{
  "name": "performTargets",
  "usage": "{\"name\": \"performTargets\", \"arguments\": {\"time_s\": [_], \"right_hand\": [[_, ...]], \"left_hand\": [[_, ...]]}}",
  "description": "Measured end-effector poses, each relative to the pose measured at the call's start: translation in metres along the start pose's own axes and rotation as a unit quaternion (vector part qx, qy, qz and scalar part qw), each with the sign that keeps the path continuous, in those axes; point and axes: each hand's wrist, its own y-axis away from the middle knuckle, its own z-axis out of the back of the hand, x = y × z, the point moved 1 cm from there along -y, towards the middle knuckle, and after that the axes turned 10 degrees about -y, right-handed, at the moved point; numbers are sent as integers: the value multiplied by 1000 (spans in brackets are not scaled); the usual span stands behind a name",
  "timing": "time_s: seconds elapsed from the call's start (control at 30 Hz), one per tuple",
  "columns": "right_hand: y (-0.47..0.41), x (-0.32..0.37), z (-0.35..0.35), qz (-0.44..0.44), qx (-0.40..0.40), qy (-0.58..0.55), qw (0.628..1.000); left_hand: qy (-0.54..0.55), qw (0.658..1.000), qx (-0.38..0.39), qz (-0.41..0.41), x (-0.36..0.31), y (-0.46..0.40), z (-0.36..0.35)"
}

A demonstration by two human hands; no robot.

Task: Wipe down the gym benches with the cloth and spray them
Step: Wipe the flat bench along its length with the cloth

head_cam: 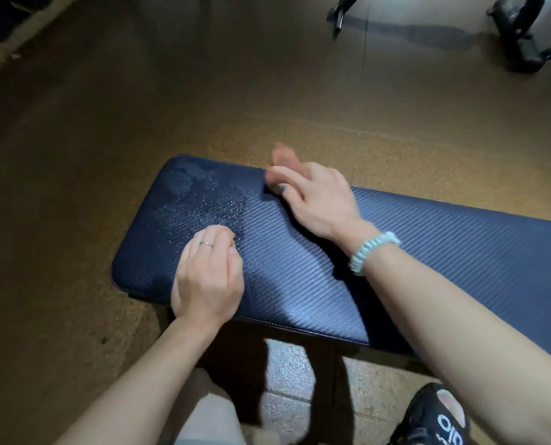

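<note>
The gym bench [299, 268] has a dark blue ribbed pad that runs from the lower left to the right edge. A patch of fine spray droplets [200, 203] glistens on its left end. My left hand [208, 277], with a ring on it, rests on the pad just below the wet patch, fingers curled into a loose fist. At the pad's far edge is my right hand [312, 197], blurred by motion, fingers spread on the surface; a pale blue band sits on its wrist. Neither a cloth nor a spray bottle shows in view.
Brown speckled floor [203, 91] surrounds the bench. Black equipment legs with a wheel [521, 49] stand at the top right. The bench's dark frame [325, 380] drops below the pad, beside my black shoe [434, 419] at the bottom right.
</note>
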Motion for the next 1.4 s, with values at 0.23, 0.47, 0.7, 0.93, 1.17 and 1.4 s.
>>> {"name": "performTargets", "arguments": {"time_s": [0.23, 0.47, 0.7, 0.93, 1.17, 1.4], "right_hand": [[26, -22, 12, -74, -17, 65, 995], [-50, 75, -62, 22, 29, 92, 995], [50, -7, -7, 49, -25, 47, 997], [22, 26, -30, -26, -10, 86, 996], [41, 40, -28, 53, 56, 59, 995], [144, 56, -25, 65, 85, 57, 993]], "left_hand": [[-15, 1000, -13, -9, -5, 2, -2], [-20, 1000, -6, -12, -1, 2, -3], [-13, 1000, 13, -7, 0, 2, 1], [1, 1000, 22, 3, 2, 1, 0], [9, 1000, 14, 26, 1, 4, 4], [62, 996, -52, 38, 8, 5, 17]]}}
